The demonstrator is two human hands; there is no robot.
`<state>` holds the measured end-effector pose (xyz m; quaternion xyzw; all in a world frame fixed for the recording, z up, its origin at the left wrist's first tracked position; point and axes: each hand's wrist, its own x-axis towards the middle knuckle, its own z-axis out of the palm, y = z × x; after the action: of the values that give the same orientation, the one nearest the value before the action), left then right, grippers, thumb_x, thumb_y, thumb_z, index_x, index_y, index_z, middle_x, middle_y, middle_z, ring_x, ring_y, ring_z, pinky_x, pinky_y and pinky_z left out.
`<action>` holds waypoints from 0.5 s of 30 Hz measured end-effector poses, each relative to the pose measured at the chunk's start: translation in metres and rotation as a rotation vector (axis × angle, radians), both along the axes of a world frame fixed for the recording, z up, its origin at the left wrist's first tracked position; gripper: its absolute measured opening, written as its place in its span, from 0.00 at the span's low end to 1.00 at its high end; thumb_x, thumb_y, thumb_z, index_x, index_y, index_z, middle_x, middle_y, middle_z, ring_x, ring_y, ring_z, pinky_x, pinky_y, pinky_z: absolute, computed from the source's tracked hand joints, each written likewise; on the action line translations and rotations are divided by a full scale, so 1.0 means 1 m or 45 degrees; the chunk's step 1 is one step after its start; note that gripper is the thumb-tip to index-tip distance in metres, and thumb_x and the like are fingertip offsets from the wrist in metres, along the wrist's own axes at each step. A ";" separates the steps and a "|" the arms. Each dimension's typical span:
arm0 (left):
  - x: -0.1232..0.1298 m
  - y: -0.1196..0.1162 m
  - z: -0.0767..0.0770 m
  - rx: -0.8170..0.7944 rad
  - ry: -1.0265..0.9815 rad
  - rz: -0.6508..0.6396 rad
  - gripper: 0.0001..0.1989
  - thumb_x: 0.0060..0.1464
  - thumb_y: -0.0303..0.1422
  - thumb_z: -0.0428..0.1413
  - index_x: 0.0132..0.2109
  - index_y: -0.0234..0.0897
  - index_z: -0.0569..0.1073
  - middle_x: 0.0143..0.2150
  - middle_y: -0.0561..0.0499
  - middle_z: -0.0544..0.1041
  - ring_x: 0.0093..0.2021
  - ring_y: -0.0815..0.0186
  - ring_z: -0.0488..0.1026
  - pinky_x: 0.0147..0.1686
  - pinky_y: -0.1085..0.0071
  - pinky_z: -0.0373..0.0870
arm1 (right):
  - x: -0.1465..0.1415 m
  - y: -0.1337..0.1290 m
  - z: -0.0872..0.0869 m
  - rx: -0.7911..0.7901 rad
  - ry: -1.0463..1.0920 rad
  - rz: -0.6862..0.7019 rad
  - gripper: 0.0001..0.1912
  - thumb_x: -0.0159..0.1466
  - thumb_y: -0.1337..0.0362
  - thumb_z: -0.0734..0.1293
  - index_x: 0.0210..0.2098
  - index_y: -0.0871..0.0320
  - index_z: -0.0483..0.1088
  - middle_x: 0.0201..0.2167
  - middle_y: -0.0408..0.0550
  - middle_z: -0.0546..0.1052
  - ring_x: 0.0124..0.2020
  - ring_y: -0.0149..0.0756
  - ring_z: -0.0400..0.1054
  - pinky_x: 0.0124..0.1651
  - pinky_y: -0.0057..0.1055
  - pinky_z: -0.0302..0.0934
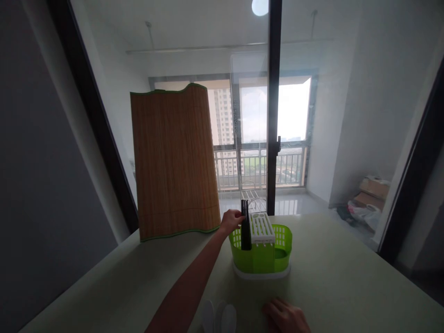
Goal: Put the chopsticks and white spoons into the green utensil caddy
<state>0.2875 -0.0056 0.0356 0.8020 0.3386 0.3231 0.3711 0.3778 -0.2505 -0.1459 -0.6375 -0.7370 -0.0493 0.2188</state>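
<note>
My left hand (233, 220) reaches across the table to a green basket-style cutlery holder (262, 261) with a white base. Its fingers pinch a bundle of dark chopsticks (246, 229), which stand upright in the left compartment. A white slotted rack (262, 227) with small hooks sits over the holder's middle. My right hand (286, 317) rests on the tabletop in front of the holder, its fingers curled and nothing visible in them. Between my forearm and that hand lie several white spoons (222, 317), cut off by the lower picture edge.
Behind my left arm, a bamboo mat (176, 162) with green edging stands upright on the pale table (333, 277). A glass door with a dark frame (274, 111) rises beyond the table. Boxes and bags (369, 199) lie on the floor at right.
</note>
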 end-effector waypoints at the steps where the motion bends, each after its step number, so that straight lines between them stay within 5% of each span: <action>1: -0.001 0.000 0.000 0.022 0.008 0.011 0.11 0.50 0.35 0.61 0.35 0.29 0.77 0.30 0.47 0.79 0.27 0.67 0.76 0.23 0.73 0.74 | -0.001 -0.001 0.004 -0.017 0.027 -0.003 0.10 0.60 0.72 0.61 0.35 0.53 0.71 0.31 0.45 0.78 0.32 0.37 0.74 0.29 0.29 0.59; 7: -0.039 -0.028 -0.003 0.292 0.001 0.195 0.17 0.55 0.39 0.55 0.48 0.35 0.76 0.45 0.45 0.77 0.38 0.64 0.74 0.40 0.66 0.72 | -0.006 -0.007 0.018 -0.067 0.094 -0.014 0.11 0.59 0.73 0.60 0.35 0.54 0.72 0.31 0.47 0.78 0.32 0.38 0.74 0.30 0.30 0.59; 10: -0.074 -0.059 -0.022 0.384 0.121 0.164 0.15 0.57 0.41 0.52 0.44 0.39 0.77 0.40 0.50 0.78 0.34 0.66 0.73 0.39 0.68 0.69 | -0.010 -0.008 0.018 -0.019 0.171 -0.020 0.10 0.59 0.72 0.60 0.34 0.53 0.70 0.30 0.47 0.77 0.31 0.38 0.73 0.29 0.30 0.56; 15: -0.124 -0.110 -0.054 0.363 0.400 -0.002 0.18 0.55 0.42 0.54 0.52 0.45 0.74 0.38 0.53 0.79 0.34 0.65 0.73 0.38 0.70 0.68 | -0.017 -0.009 0.017 -0.034 0.155 0.007 0.10 0.62 0.71 0.59 0.33 0.53 0.69 0.30 0.46 0.76 0.31 0.36 0.73 0.29 0.31 0.53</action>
<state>0.1639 -0.1160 -0.0187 0.8872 0.3427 0.2384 0.1966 0.3611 -0.2595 -0.1285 -0.6401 -0.7248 -0.0001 0.2548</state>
